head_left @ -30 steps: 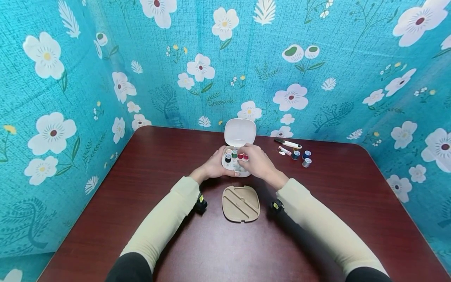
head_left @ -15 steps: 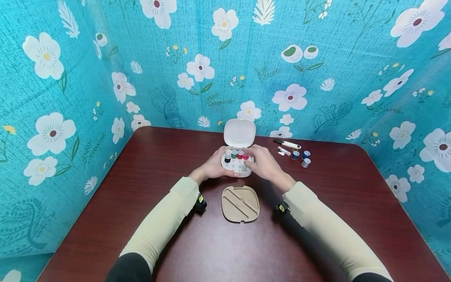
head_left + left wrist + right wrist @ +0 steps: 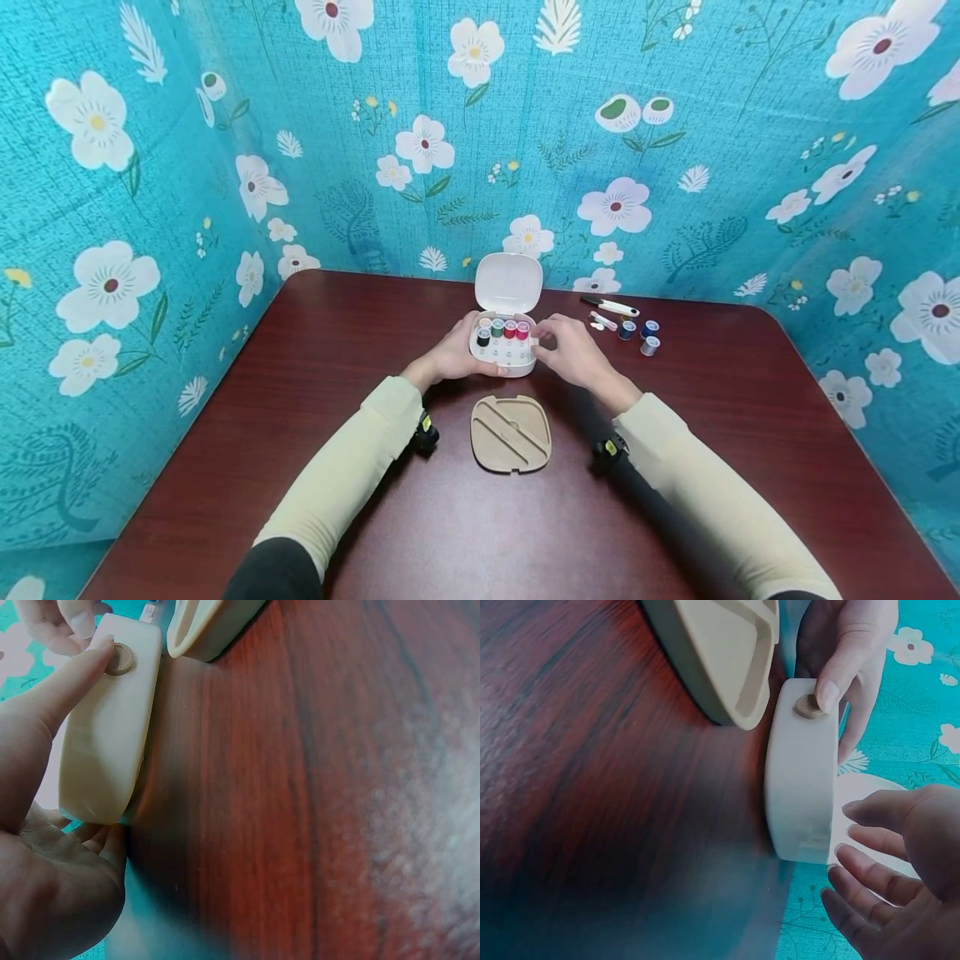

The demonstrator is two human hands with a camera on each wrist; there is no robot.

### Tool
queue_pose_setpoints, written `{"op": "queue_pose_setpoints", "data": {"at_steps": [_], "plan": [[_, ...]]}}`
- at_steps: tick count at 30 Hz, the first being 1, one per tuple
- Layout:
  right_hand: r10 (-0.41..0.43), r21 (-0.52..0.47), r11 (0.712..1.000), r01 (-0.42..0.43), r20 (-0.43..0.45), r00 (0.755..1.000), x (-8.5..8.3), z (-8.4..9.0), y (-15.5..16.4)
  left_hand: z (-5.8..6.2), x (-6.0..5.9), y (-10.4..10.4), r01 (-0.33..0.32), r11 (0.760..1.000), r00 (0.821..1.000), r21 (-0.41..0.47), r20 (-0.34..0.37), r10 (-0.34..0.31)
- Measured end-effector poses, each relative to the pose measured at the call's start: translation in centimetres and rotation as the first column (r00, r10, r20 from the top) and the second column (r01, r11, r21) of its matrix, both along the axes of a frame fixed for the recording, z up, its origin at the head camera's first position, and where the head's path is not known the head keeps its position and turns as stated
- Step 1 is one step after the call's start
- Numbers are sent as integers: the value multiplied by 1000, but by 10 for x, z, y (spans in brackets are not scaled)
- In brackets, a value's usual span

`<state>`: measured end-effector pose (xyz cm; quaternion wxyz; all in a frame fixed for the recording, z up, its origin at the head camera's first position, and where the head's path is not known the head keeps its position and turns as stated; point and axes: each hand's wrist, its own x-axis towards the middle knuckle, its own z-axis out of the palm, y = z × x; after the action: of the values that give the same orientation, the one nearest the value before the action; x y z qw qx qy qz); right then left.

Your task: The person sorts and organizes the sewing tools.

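A white sewing box [image 3: 517,370] lies at the middle back of the table, its lid [image 3: 508,282] raised. My left hand [image 3: 452,350] grips the box from the left, thumb along the front wall by a round tan button [image 3: 120,659]. Inside stand a black thread spool [image 3: 483,337] and a back row: pale spool [image 3: 485,323], green spool [image 3: 497,328], red spool [image 3: 510,329], pink-red spool [image 3: 522,331]. Small pegs show in front of them. My right hand [image 3: 572,350] is at the box's right edge, fingers loosely bent and apart, holding nothing.
A tan grooved tray [image 3: 512,433] lies in front of the box. To the right are a blue spool [image 3: 649,328], a dark teal spool [image 3: 627,330], a grey spool [image 3: 650,345], a pink-and-white stick [image 3: 603,320] and a white tool with a dark tip [image 3: 618,307].
My right hand has drawn back rightward from over the spools to the box's right edge, uncovering the pink-red spool. My left hand keeps its grip on the box.
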<state>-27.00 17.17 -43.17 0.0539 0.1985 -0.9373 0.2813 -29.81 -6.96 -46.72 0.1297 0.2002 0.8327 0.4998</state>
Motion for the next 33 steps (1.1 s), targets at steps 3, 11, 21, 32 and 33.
{"op": "queue_pose_setpoints", "data": {"at_steps": [3, 11, 21, 32, 33], "plan": [[-2, 0, 1000, 2, 0, 1000, 1, -2, 3, 1, 1, 0, -3, 1000, 1000, 2, 2, 3], [-11, 13, 1000, 11, 12, 1000, 2, -8, 14, -1, 0, 0, 2, 1000, 1000, 20, -7, -2], [-43, -2, 999, 43, 33, 999, 5, -8, 34, 1, 2, 0, -13, 1000, 1000, 7, 1, 13], [-102, 7, 995, 102, 0, 995, 12, -10, 63, 0, 2, 0, -11, 1000, 1000, 0, 5, 11], [-109, 9, 994, 109, -2, 994, 13, -10, 66, 0, 2, 0, -13, 1000, 1000, -1, 7, 13]]}}
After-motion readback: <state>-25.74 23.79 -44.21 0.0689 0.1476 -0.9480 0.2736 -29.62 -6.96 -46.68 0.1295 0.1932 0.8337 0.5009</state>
